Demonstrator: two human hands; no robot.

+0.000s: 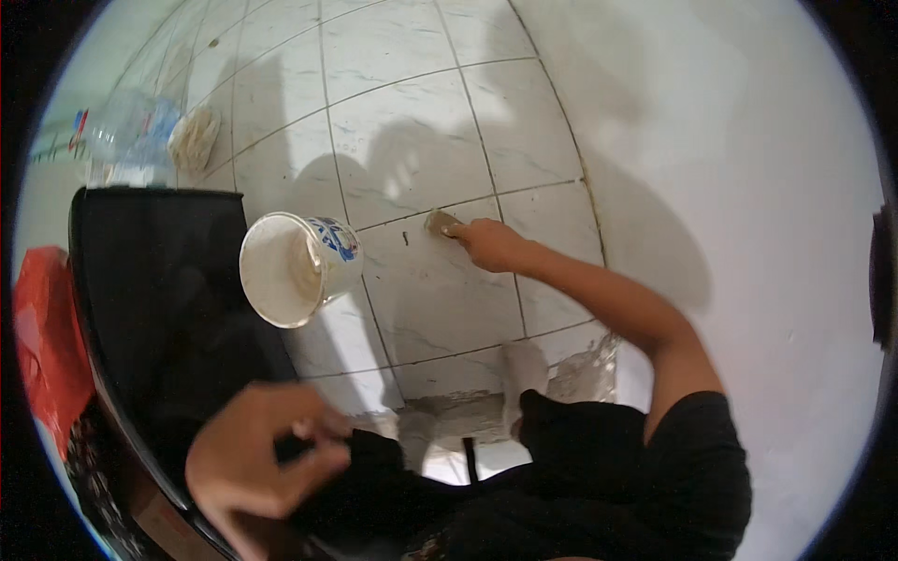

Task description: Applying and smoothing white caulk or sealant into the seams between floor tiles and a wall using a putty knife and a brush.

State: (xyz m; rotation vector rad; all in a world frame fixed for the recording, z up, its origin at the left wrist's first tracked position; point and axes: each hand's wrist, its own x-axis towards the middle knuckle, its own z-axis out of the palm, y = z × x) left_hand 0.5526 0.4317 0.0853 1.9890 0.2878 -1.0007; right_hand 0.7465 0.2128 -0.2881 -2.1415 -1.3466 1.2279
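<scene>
My right hand (492, 245) reaches down to the tiled floor (421, 299), its fingers wrapped around a small flat tan scraper (440, 222). The blade end rests at or just above a tile near a grout line; exact contact cannot be told. Close to it on the same tile lies a small dark scrap (405, 238). My left hand (267, 449) is raised at the lower left, blurred, with loosely curled fingers and thumb apart and nothing visible between them. Between the hands, farther off, a white bucket (351, 271) with blue print shows its open top and pale smears inside.
A black tabletop (168, 290) fills the left side. Beyond it are a clear plastic bottle (126, 126) and a crumpled pale bag (195, 140). A red plastic bag (47, 337) hangs at the far left. The white wall (776, 280) rises on the right.
</scene>
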